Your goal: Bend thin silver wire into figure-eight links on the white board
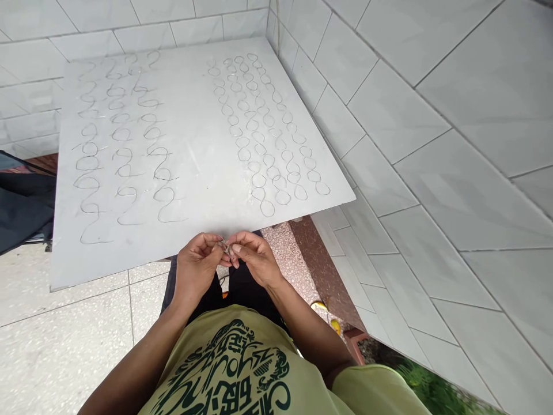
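My left hand and my right hand meet at the near edge of a white board. Thumbs and fingers of both are closed in a pinch around a small greyish thing, too small and too covered to name. On the board's right half run columns of thin dark figure-eight loops. Over its left half are columns of wavy and looped thin dark shapes. Whether these are bent wires or drawn lines, I cannot tell.
Grey tiled walls border the board at the back and right. A dark folded cloth or bag is at its left. Below lies a speckled floor. Yellow objects, a brownish pot rim and green plants are low on the right.
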Motion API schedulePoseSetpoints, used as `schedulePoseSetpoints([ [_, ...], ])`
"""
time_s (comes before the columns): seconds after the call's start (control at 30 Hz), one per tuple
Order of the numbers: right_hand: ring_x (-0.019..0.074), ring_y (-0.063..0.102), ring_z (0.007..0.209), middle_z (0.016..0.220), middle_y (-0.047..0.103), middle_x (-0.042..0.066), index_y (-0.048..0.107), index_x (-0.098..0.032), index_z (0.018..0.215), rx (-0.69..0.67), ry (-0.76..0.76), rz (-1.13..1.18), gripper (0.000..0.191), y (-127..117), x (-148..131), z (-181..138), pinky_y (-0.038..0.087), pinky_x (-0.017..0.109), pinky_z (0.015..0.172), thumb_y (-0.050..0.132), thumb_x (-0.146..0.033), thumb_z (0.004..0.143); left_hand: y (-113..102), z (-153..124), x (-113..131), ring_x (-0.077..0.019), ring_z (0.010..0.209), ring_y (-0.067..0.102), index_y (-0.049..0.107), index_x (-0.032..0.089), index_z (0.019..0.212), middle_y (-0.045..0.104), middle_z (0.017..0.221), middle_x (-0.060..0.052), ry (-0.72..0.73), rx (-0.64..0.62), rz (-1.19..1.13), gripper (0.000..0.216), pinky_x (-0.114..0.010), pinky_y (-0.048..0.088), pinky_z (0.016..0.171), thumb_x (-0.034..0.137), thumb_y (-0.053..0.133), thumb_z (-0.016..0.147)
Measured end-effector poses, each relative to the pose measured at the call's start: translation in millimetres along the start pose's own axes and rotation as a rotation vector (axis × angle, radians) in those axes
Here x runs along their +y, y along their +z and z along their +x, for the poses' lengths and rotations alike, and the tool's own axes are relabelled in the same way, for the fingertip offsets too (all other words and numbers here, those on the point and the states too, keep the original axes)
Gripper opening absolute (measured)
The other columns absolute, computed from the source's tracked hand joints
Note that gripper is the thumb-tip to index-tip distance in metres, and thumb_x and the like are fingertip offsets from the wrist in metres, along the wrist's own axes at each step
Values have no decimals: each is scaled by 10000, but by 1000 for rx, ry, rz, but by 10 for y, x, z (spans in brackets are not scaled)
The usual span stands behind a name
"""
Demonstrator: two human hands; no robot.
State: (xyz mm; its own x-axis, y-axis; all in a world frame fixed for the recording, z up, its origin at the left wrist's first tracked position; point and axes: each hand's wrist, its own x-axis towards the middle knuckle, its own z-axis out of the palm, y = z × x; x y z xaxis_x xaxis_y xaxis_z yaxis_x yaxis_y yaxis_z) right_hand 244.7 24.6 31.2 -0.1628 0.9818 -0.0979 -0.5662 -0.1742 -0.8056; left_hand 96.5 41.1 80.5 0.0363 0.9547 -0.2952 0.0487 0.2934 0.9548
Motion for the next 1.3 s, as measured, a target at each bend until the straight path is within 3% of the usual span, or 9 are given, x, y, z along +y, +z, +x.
schedulePoseSetpoints([
  [0.17, 175, 628, 854, 994, 681, 44, 719, -233, 1041, 42, -105, -213, 241, 9, 66, -119, 529, 306, 764, 773, -406, 883, 28, 24, -31, -167, 630, 685, 685, 186, 862, 699, 740, -6, -25, 90, 39, 109, -348, 653, 652, 236, 740, 782],
  [0.4, 162, 597, 755, 864, 652, 24, 715, -217, 905, 204, -244, -417, 173, 14, 105, -114, 500, 293, 703, 687, -381, 950, 75, -36, -28, -183, 671, 716, 685, 192, 848, 721, 768, -15, -42, 6, 32, 131, -343, 653, 657, 268, 764, 776],
  [0.53, 188, 625, 825, 971, 671, 54, 727, -230, 1006, 118, -239, -451, 156, 9, 8, -152, 516, 319, 744, 640, -357, 979, 63, -43, -63, -193, 655, 712, 669, 186, 864, 716, 761, -18, -72, 0, 27, 192, -357, 644, 641, 305, 784, 767],
  [0.63, 197, 621, 876, 1043, 656, 65, 725, -247, 1055, 40, -261, -483, 138, 22, -27, -181, 522, 333, 778, 670, -331, 960, 39, -39, -133, -189, 689, 704, 664, 199, 874, 715, 780, -15, 28, 89, 170, 150, -343, 627, 682, 303, 749, 805],
  [0.73, 186, 605, 846, 964, 627, 42, 708, -244, 977, 83, -259, -422, 115, 35, 12, -186, 519, 320, 755, 705, -353, 937, 31, -64, -190, -192, 743, 708, 673, 212, 914, 733, 834, -26, 125, 126, 347, 124, -321, 597, 721, 313, 713, 853],
  [0.9, 164, 589, 774, 884, 605, 18, 668, -223, 907, 149, -215, -328, 187, 6, 86, -177, 509, 300, 724, 711, -404, 925, 33, -127, -189, -192, 697, 706, 654, 230, 959, 742, 844, -25, 121, 0, 275, 172, -305, 584, 659, 356, 726, 867],
  [1.07, 146, 567, 710, 828, 603, 2, 648, -214, 900, 186, -244, -442, 109, -54, 42, -149, 478, 276, 672, 673, -312, 940, -71, -98, -95, -176, 671, 688, 648, 221, 915, 708, 783, -13, 99, -180, 332, 235, -275, 574, 624, 454, 671, 931],
  [1.2, 145, 565, 687, 817, 617, 1, 670, -214, 910, 180, -326, -627, 32, -61, -25, -127, 468, 271, 641, 659, -241, 922, -151, -40, -18, -164, 704, 660, 709, 214, 938, 696, 774, -13, 183, -202, 426, 263, -244, 551, 630, 471, 655, 949],
  [1.3, 144, 572, 676, 830, 645, 5, 673, -214, 898, 213, -328, -667, 46, -57, -18, -118, 472, 269, 632, 652, -245, 924, -154, -19, 1, -161, 667, 660, 753, 212, 1017, 704, 756, -14, 160, -218, 389, 293, -250, 559, 617, 479, 648, 955],
])
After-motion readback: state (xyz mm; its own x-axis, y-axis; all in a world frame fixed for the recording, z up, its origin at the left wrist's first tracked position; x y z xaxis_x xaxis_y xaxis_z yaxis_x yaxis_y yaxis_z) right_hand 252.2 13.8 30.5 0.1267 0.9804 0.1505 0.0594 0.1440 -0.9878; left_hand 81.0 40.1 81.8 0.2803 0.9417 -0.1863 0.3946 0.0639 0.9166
